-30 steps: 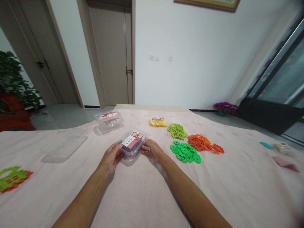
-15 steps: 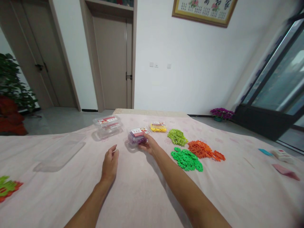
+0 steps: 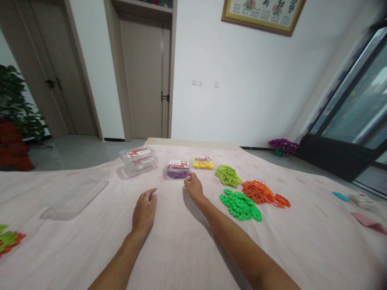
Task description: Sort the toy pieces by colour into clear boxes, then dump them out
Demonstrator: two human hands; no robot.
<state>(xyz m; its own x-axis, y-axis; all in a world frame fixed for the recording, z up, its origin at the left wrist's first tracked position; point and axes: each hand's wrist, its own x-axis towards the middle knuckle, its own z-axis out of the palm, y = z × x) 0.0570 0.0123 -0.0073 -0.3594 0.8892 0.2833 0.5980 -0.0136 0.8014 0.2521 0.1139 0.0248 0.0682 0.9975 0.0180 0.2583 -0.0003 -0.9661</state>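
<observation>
A clear plastic box of purple pieces (image 3: 177, 173) with a white and red label sits flat on the tablecloth. At its front right corner is my right hand (image 3: 194, 187), fingers curled in and nothing visible inside; whether the fingertips touch the box I cannot tell. My left hand (image 3: 144, 211) rests on the cloth nearer to me, loosely open with thumb and forefinger apart, holding nothing. Just behind and right of the purple box stands a similar box of yellow pieces (image 3: 203, 166). Stacked clear boxes (image 3: 139, 162) with labels are to the left.
Loose snowflake-shaped plastic pieces lie in lime (image 3: 227, 176), green (image 3: 240, 205) and orange (image 3: 259, 192) piles on the right. A clear plastic tray (image 3: 75, 193) is at left, with joined lime and orange pieces (image 3: 9, 241) nearer. A pink cloth (image 3: 369, 222) lies far right.
The purple box has moved slightly away from me and now sits level beside the yellow box. My right hand has let go of it and drawn back to its corner. My left hand shifted slightly right.
</observation>
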